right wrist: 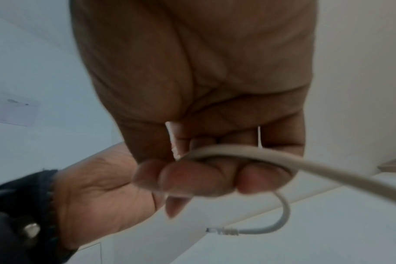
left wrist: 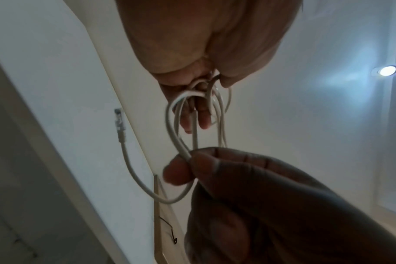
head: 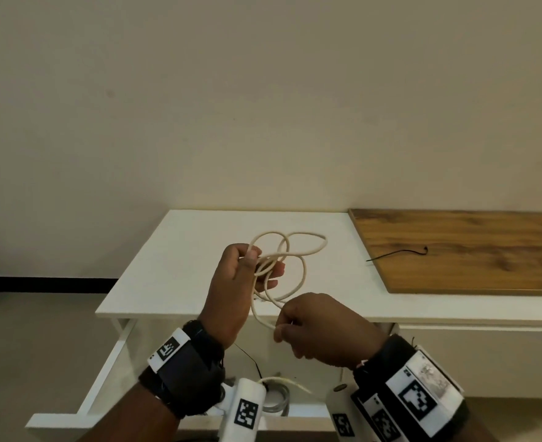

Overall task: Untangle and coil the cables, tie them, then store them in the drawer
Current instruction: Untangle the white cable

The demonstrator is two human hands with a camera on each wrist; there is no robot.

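Note:
My left hand (head: 253, 260) is raised over the white cabinet top (head: 174, 266) and grips several loose loops of a cream cable (head: 304, 269). The loops pass through its fingers (left wrist: 203, 117). Just below, my right hand (head: 284, 327) pinches a single strand of the same cable (left wrist: 170, 128) between thumb and curled fingers (right wrist: 203, 175). Past that hand the cable (right wrist: 305, 164) curves down, and its clear plug (right wrist: 222, 231) hangs free. The drawer (head: 104, 371) under the top stands pulled out toward me.
A coiled cable (head: 276, 397) and a thin black tie (head: 250, 358) lie inside the drawer. A wooden board (head: 470, 250) lies on the surface to the right, with a black zip tie (head: 397, 253) on it. A plain wall rises behind.

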